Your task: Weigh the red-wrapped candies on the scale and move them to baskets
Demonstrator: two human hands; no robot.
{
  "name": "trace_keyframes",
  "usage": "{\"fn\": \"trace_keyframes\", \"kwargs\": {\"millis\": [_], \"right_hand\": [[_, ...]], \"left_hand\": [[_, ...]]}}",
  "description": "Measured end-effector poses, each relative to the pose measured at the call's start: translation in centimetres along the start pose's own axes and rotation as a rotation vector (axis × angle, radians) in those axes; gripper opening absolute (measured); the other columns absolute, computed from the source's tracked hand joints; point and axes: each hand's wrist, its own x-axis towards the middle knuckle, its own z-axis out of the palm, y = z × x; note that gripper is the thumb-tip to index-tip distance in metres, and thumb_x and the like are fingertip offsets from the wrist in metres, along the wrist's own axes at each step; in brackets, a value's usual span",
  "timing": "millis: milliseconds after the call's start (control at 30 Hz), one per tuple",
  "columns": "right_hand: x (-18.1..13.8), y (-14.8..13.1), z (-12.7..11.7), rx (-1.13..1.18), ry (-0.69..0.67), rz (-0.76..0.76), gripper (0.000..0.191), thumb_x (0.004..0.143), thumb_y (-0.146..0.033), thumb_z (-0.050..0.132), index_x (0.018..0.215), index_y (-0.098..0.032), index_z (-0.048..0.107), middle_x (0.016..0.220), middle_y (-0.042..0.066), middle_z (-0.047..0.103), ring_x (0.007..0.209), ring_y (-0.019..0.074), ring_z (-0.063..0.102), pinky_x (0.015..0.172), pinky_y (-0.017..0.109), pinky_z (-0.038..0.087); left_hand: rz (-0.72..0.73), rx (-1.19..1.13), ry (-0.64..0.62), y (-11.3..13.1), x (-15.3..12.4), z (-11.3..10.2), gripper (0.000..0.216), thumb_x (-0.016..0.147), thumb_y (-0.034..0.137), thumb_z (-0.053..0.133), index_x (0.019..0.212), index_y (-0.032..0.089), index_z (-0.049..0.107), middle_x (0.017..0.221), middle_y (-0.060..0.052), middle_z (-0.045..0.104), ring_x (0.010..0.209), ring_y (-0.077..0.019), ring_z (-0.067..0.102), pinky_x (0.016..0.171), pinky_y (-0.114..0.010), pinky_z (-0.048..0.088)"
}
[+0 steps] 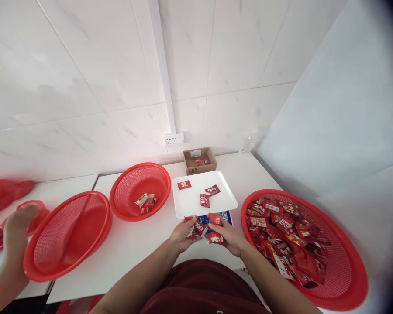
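Fingers (185, 226) of left hand (179, 237) and right hand (233, 240) are curled around glossy red packets (201, 229) beside a round-cornered tray (188, 203).

Facing me is a tiled wall (249, 43), a white cable cover (163, 65) running down it to a socket (174, 138); a clear object (246, 144) sits at my table's (131, 248) far right corner.
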Motion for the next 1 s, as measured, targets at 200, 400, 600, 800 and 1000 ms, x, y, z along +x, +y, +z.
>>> {"fn": "trace_keyframes", "kwargs": {"millis": [200, 400, 600, 800, 1000], "right_hand": [[0.6, -0.4, -1.0, 0.061, 0.151, 0.066, 0.030, 0.070, -0.032, 0.072, 0.092, -0.023, 0.054, 0.090, 0.002, 0.070, 0.065, 0.0114, 0.066, 0.055, 0.022, 0.050], [2.9, -2.0, -1.5, -0.006, 0.326, -0.018, 0.031, 0.069, -0.026, 0.070, 0.092, -0.025, 0.049, 0.068, -0.005, 0.062, 0.051, 0.0100, 0.060, 0.042, 0.019, 0.044], [4.3, -4.6, -1.0, -0.019, 0.344, -0.107, 0.062, 0.070, -0.029, 0.070, 0.124, -0.029, 0.039, 0.076, -0.003, 0.064, 0.057, 0.0124, 0.063, 0.044, 0.020, 0.047], [3.1, -2.7, -2.6, 0.120, 0.329, -0.107, 0.029, 0.073, -0.027, 0.068, 0.100, -0.025, 0.058, 0.080, -0.001, 0.068, 0.062, 0.0126, 0.064, 0.047, 0.021, 0.049], [1.3, -0.5, -4.9, 0.344, 0.315, 0.001, 0.014, 0.073, -0.021, 0.068, 0.085, -0.021, 0.061, 0.078, 0.002, 0.070, 0.064, 0.0109, 0.065, 0.061, 0.020, 0.056]], "left_hand": [[0.128, -0.019, 0.026, 3.5, 0.5, 0.5, 0.022, 0.080, 0.023, 0.063, 0.099, 0.017, 0.057, 0.080, -0.002, 0.064, 0.062, -0.0124, 0.062, 0.059, -0.025, 0.050], [0.026, 0.000, 0.011, 2.2, 0.0, 0.6, 0.018, 0.079, 0.023, 0.063, 0.095, 0.016, 0.058, 0.077, -0.002, 0.066, 0.064, -0.0132, 0.063, 0.061, -0.026, 0.050], [-0.034, -0.055, 0.053, 1.0, -1.3, -0.9, 0.015, 0.082, 0.020, 0.060, 0.095, 0.014, 0.056, 0.076, -0.004, 0.067, 0.061, -0.0131, 0.064, 0.059, -0.025, 0.050], [-0.015, -0.075, 0.030, 0.6, -1.3, -3.8, 0.016, 0.079, 0.007, 0.055, 0.094, 0.014, 0.054, 0.073, -0.004, 0.067, 0.062, -0.0140, 0.065, 0.063, -0.027, 0.052], [-0.039, -0.062, 0.050, 0.0, -0.9, -4.7, 0.015, 0.079, 0.007, 0.053, 0.093, 0.013, 0.054, 0.073, -0.006, 0.067, 0.062, -0.0148, 0.066, 0.062, -0.027, 0.053]]}}
